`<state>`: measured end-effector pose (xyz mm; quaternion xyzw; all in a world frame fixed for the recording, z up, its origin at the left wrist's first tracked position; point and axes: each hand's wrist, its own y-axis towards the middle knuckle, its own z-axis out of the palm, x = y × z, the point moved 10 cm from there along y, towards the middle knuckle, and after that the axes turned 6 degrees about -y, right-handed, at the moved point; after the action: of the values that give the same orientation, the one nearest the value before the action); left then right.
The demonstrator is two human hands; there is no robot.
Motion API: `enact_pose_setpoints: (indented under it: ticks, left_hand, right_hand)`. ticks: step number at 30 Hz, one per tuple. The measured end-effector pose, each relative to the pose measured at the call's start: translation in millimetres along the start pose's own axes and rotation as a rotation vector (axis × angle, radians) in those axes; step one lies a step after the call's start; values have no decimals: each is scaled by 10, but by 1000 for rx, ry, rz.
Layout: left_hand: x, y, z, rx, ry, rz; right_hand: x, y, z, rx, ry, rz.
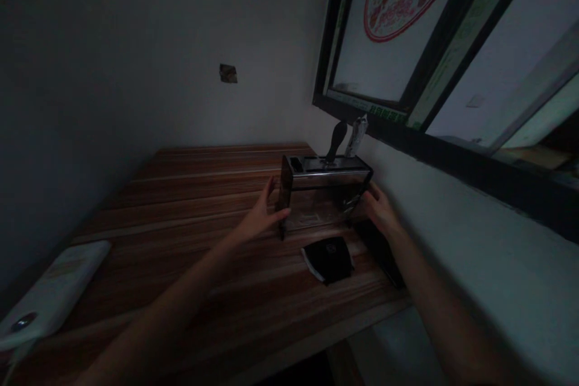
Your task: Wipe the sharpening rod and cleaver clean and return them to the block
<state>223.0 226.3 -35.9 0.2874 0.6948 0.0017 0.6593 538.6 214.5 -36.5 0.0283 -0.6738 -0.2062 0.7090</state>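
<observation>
A boxy knife holder (325, 193) with a shiny metal top and a see-through front stands upright on the wooden table. A black handle (336, 140) and a pale, wrapped-looking handle (357, 134) stick up from its slots. My left hand (265, 210) grips its left end, thumb at the front edge and a finger along the side. Around the right end is my right hand (377, 206), its fingers partly hidden. In front of the holder lies a black cloth piece with a pale edge (329, 259). A flat dark object (379, 250) rests beneath my right forearm.
On the left of the wooden table (203, 235) lies a white device (54, 289) with a cord. Walls border the table's back and right. A dark-framed window (398, 108) sits above the right side. A small socket opening (228, 73) shows in the back wall.
</observation>
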Motion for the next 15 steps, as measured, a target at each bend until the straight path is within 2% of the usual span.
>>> enact_pose_setpoints:
  ticks: [2, 5, 6, 8, 9, 11, 13, 15]
  left_hand:
    - [19, -120, -130, -63, -51, -12]
    - [76, -353, -446, -285, -207, -84]
    - [96, -439, -536, -355, -238, -110]
    - [122, -601, -662, -459, -267, -141]
    - [135, -669, -695, -493, -278, -148]
    - [191, -792, -724, -559, -326, -167]
    - [256, -885, -700, -605, -380, -182]
    - [310, -949, -639, -623, -415, -195]
  right_hand:
    - [189, -178, -114, -119, -27, -90]
    - [492, -541, -329, -396, -66, -227]
    - [593, -672, -335, -460, -79, -274]
    - [769, -907, -187, -503, -111, -344]
    - [832, -992, -8, -459, -139, -353]
    - [889, -1126, 510, -288, -169, -329]
    - [832, -1242, 1199, -28, -174, -253]
    - [663, -1361, 1886, 207, -117, -136]
